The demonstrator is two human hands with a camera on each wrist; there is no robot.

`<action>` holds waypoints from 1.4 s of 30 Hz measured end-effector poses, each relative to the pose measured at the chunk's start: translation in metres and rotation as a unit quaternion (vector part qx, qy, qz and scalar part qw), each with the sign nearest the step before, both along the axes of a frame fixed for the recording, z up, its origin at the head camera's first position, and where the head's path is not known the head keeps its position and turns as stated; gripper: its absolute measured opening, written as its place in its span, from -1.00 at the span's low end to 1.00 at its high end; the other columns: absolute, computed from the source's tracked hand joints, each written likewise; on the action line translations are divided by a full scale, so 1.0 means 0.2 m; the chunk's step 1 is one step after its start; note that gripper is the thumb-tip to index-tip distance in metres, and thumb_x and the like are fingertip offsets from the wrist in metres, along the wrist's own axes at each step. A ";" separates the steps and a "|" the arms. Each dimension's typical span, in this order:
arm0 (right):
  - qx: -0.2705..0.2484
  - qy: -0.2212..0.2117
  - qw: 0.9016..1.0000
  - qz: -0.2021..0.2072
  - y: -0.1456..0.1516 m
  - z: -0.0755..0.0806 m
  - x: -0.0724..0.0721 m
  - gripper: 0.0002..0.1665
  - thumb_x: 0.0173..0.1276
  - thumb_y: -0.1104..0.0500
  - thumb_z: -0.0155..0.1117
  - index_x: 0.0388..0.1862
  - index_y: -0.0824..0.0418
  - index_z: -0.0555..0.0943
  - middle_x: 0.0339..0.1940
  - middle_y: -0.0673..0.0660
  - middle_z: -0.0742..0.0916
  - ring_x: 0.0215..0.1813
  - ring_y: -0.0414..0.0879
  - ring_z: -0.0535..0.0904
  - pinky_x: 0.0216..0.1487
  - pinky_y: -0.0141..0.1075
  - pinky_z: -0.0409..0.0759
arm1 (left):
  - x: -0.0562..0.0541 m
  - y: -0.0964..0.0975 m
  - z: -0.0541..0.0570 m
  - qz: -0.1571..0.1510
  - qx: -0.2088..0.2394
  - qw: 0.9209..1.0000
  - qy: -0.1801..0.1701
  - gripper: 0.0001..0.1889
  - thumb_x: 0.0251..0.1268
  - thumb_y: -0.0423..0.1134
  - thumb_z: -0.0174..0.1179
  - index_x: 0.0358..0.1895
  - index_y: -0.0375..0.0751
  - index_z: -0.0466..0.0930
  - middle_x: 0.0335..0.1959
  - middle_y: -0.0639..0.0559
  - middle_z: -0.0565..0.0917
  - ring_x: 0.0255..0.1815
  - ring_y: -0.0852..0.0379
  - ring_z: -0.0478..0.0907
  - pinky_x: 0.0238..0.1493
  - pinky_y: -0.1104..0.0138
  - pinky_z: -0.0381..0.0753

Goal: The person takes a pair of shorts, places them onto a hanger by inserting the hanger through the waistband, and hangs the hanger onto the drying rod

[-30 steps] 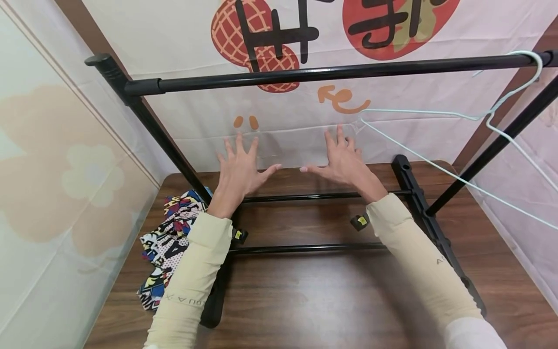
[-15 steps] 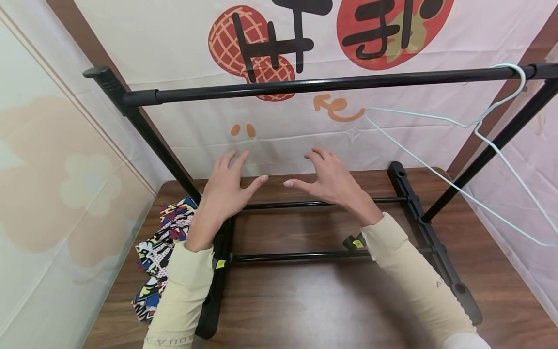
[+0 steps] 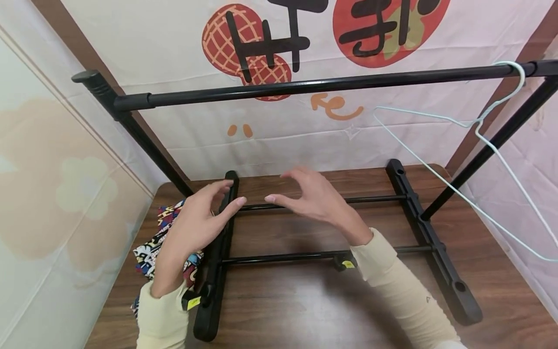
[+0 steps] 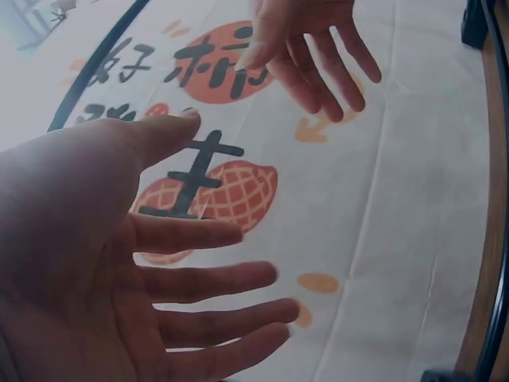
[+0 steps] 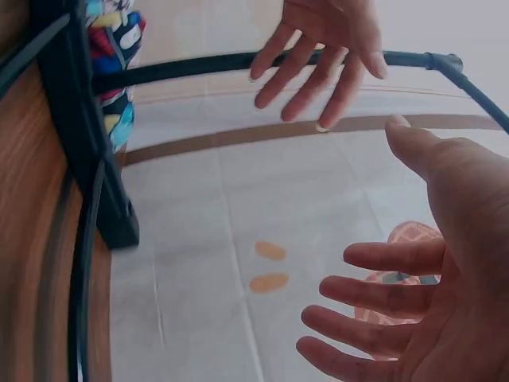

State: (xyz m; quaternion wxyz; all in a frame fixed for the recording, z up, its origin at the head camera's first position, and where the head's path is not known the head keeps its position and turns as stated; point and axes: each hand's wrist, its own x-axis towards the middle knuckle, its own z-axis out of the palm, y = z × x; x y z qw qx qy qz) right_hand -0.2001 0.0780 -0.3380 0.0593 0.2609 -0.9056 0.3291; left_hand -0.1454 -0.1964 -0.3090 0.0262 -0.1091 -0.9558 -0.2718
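Note:
My left hand [image 3: 193,223] hovers over the left foot of a black garment rack [image 3: 305,87], its fingers loosely bent and holding nothing. To its right, my right hand [image 3: 318,198] is in the air inside the rack frame, also holding nothing, thumb pointing at the left hand. In the left wrist view the fingers [image 4: 215,282] are spread and relaxed; the right wrist view shows the same of the right hand. Colourful printed cloth [image 3: 150,252] lies on the table beside the rack's left foot, partly hidden by my left hand and sleeve. A pale mint wire hanger [image 3: 436,116] hangs at the top bar's right end.
The rack stands on a dark wood table [image 3: 279,310], its two lower crossbars [image 3: 279,257] joining the feet. Behind it hangs a white printed backdrop [image 3: 183,131] with red and orange drawings. More printed cloth panels wall the left and right sides.
Both hands have drawn back toward me and to the left, from spread fingers near the backdrop to looser, bent ones. The view has shifted slightly; the hanger has swung a little.

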 end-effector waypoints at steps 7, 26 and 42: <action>-0.032 -0.045 0.998 0.040 -0.09 -0.09 0.06 -0.30 0.42 -0.36 0.36 0.30 0.08 0.63 0.25 0.05 0.75 0.27 -0.08 0.67 0.31 -0.07 0.65 | 0.12 -0.12 -0.05 0.004 0.017 1.000 -0.025 -0.37 0.58 0.29 0.06 0.39 -0.11 0.50 0.07 -0.11 0.77 0.07 -0.09 0.75 0.03 -0.01 0.73; 0.013 -0.066 0.987 0.147 -0.46 -0.27 0.19 -0.45 0.59 -0.23 0.20 0.27 0.13 0.63 0.22 0.07 0.75 0.23 -0.15 0.69 0.26 -0.30 0.65 | 0.19 -0.58 -0.34 0.122 0.010 0.991 -0.051 -0.26 0.62 0.22 0.04 0.48 -0.38 0.39 0.26 -0.45 0.59 0.24 -0.39 0.58 0.16 -0.20 0.65; -0.268 -0.405 0.871 0.071 -0.88 -0.43 0.25 -0.29 0.45 -0.07 0.44 0.46 0.12 0.45 0.34 0.20 0.68 0.14 -0.11 0.75 0.17 -0.27 0.70 | 0.07 -0.82 -0.61 0.237 -0.003 0.965 -0.112 0.09 0.54 0.38 -0.03 0.69 -0.40 -0.26 0.50 -0.76 0.00 0.46 -0.65 0.11 0.29 -0.51 0.28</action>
